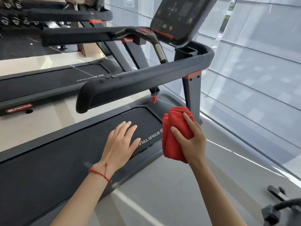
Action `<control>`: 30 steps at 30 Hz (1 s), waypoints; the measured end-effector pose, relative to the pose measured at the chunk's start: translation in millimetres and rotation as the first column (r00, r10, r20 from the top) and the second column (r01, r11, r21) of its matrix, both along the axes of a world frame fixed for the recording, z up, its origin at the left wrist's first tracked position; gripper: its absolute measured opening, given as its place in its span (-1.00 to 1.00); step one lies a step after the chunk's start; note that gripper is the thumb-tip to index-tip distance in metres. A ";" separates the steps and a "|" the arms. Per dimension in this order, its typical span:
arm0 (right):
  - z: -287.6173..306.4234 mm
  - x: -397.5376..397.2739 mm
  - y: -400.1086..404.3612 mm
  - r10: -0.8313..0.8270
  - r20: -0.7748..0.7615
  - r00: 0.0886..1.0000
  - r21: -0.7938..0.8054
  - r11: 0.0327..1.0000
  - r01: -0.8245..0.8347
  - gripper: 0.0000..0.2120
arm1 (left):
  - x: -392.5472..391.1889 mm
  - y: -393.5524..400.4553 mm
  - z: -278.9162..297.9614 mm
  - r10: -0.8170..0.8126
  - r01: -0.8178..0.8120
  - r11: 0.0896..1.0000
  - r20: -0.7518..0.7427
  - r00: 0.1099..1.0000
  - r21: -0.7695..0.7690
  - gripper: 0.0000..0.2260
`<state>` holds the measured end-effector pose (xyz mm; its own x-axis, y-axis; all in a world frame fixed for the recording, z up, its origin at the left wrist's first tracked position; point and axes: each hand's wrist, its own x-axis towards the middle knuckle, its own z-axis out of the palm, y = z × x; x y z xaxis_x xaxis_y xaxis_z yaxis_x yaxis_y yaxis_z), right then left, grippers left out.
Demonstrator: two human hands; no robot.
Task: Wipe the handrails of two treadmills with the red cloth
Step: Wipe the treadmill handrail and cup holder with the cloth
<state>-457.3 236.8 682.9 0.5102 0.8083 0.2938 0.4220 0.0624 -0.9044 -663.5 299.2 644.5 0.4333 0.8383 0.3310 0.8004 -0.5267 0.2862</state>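
- Nearest to us, the left hand (121,141) hovers flat over the treadmill belt (68,154), fingers (130,126) straight and spread, released and holding nothing; a red string bracelet (99,172) circles its wrist.
- Just to its right, the right hand (189,141) grasps the bunched red cloth (174,126), fingers curled across its front. The cloth hangs in the air above the belt's front end, below the near handrail (146,79) and not touching it.
- We judge that wiping of this rail has not begun: the cloth sits well under the rail.
- Risk 1: a red safety clip (153,99) dangles on its cord beneath the rail, near the cloth. We expect that a rising cloth could snag the cord and tug it.
- Risk 2: the cloth is wadded, with a loose tail hanging below the palm. A wad would meet the broad padded rail along a narrow strip only, so patches could go unwiped; the tail could catch on the red-collared upright (191,95).
- Risk 3: small dark flecks lie on the rail's top surface. We cannot tell whether they are debris or tears in the padding; if tears, hard rubbing could worsen them.
- Risk 4: the console (180,18) stands at the rail's far end; an overlong stroke might press its buttons.
- Risk 5: the second treadmill's handrail (78,36) lies farther left, and could be overlooked.
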 end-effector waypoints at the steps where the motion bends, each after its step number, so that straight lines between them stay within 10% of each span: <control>1: 1.1 -11.3 2.9 -0.012 -0.005 1.000 0.010 1.000 0.012 -0.47 | -10.9 5.0 0.3 -0.014 0.014 1.000 -0.007 1.000 0.006 -0.51; 30: 57.3 -122.8 149.2 0.149 0.023 0.989 0.142 0.978 -0.151 -0.47 | -116.7 117.2 50.6 -0.008 -0.022 0.972 0.126 0.992 0.233 -0.53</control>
<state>-580.1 386.0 740.2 0.3818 0.8246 0.4174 0.4093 0.2540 -0.8763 -780.2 416.5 695.2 0.3700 0.7345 0.5689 0.7699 -0.5851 0.2547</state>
